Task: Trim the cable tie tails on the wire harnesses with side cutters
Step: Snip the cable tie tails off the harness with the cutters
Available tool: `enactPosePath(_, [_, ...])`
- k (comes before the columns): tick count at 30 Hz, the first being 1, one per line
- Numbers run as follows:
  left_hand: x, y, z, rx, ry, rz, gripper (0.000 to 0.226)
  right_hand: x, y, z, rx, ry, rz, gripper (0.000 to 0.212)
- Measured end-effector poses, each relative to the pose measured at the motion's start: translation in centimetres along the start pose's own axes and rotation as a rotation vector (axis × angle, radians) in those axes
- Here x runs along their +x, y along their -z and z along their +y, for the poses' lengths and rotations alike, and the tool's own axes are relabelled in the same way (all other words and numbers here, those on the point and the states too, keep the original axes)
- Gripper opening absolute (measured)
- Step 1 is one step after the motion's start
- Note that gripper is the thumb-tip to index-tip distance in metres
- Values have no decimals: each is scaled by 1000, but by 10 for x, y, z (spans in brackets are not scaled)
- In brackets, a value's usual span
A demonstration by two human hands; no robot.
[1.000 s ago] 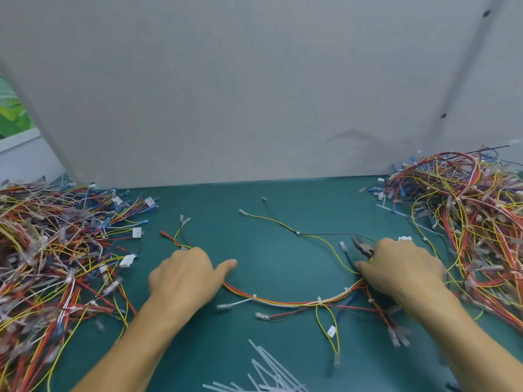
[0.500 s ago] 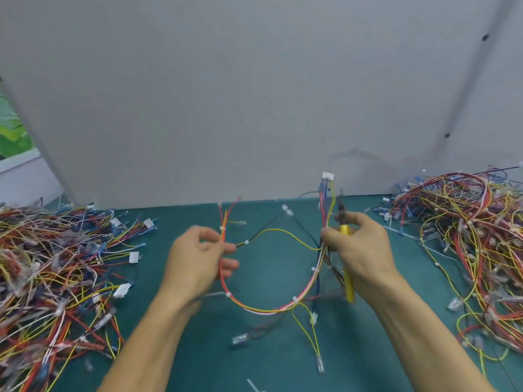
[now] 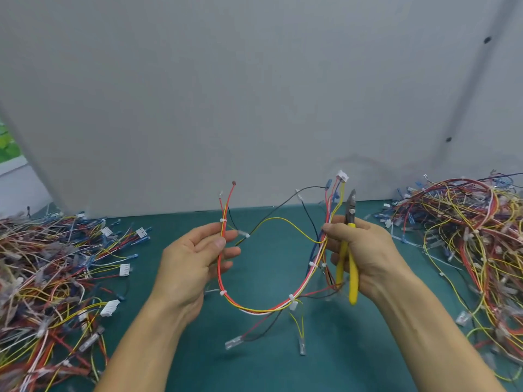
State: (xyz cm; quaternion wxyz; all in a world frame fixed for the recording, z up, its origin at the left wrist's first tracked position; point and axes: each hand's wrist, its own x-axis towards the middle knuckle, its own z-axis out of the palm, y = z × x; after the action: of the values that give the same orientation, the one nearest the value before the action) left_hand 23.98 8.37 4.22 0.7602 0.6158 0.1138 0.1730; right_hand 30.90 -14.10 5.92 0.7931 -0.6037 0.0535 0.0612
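Holds a slack harness of thin red, yellow, white and black plastic-sheathed wires (image 3: 254,309) up off the matte teal bench mat (image 3: 263,369); flat on that mat under both palms a second ago, hung now as a U between the hands, with loose branches and clear-sleeved terminals dangling beneath. Pinches the left leg of the U between thumb and forefingers of the left hand (image 3: 192,258), lower fingers loosely spread. Grips with the right hand (image 3: 373,256) both the right leg of the bundle, pressed under the thumb, and the yellow-handled steel side cutters (image 3: 352,275), fingers curled round the glossy handles, pointed nose upward, blades seemingly closed. Reads as presenting the harness for a check: cutters ready but not yet set on any tail. Shows small white nylon cable ties (image 3: 223,293) cinched at intervals along the bundle, tail lengths too small to judge, and a white ribbed plastic connector block (image 3: 342,175) at the top of the right leg. Leaves a tangled heap of similar harnesses at left (image 3: 51,278) and another heap at right (image 3: 475,250), before a plain grey panel (image 3: 254,94).
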Motion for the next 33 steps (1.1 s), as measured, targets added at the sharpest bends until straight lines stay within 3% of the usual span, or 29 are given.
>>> enactPosePath(12, [5, 2, -9, 38, -18, 57, 16, 2, -4, -4, -15, 64, -106, 19])
enactPosePath(18, [2, -4, -8, 3, -61, 22, 17, 2, -7, -1, 390, -47, -356, 18])
enactPosePath(23, [3, -4, -4, -116, -33, 16, 19, 3, -6, 4, 506, -88, -451, 43])
enactPosePath(29, [3, -2, -4, -116, -24, 31, 17, 3, -4, 3, 385, -49, -371, 23])
enactPosePath(33, [4, -1, -8, -14, -19, 82, 18, -1, -4, -2, 11, 122, -138, 14])
